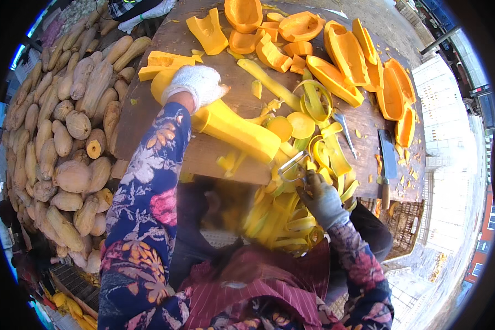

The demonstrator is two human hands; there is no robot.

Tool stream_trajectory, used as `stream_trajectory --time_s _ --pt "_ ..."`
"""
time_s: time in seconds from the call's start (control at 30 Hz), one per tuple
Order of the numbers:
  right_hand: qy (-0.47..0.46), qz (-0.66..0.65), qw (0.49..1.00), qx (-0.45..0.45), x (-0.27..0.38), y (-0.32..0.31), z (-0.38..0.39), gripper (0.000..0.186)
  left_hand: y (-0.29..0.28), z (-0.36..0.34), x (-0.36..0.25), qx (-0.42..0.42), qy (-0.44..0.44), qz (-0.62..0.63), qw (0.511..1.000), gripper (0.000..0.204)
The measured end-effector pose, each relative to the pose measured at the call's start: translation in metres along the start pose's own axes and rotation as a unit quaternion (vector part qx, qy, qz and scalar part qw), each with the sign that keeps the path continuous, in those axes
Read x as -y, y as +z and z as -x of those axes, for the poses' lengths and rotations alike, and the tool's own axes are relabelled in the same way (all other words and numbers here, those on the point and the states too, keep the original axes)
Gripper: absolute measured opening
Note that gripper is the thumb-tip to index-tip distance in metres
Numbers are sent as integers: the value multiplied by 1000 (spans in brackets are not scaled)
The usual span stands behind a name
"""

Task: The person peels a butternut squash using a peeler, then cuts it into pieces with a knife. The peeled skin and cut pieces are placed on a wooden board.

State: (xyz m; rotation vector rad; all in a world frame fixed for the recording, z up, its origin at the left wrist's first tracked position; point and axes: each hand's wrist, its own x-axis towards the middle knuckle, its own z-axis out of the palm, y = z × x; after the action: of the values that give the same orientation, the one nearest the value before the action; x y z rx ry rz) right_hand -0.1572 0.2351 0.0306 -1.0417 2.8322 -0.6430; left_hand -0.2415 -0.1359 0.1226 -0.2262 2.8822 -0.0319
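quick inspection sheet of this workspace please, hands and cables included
Surface: brown wooden table, largely covered
Job's things: peeled squash near the front edge; metal peeler; hollowed squash pieces on the far and right sides
Clutter: peel strips heaped at the front edge; cleaver at right
Hands: both gloved; left hand holds the squash, right hand the peeler
Cables: nothing seen
Surroundings: unpeeled squash pile left; basket right

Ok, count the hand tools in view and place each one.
3: a peeler in the right hand, a slim silvery tool beside the peels, a cleaver at the table's front right. More may hide under the peels.
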Motion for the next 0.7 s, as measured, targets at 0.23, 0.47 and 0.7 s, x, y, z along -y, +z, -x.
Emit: stream_trajectory --time_s 0.23,0.47,0.7 --pt "85 -192 975 -76 55 44 4 68 9 9 6 -12 20 -20 1000 44" --pt "140 -264 952 -66 81 26 24 71 10 12 3 -25 -7 -4 1000 45" --pt "149 -147 977 -34 89 62 20 78 5 11 1 -6 -45 0 999 48"
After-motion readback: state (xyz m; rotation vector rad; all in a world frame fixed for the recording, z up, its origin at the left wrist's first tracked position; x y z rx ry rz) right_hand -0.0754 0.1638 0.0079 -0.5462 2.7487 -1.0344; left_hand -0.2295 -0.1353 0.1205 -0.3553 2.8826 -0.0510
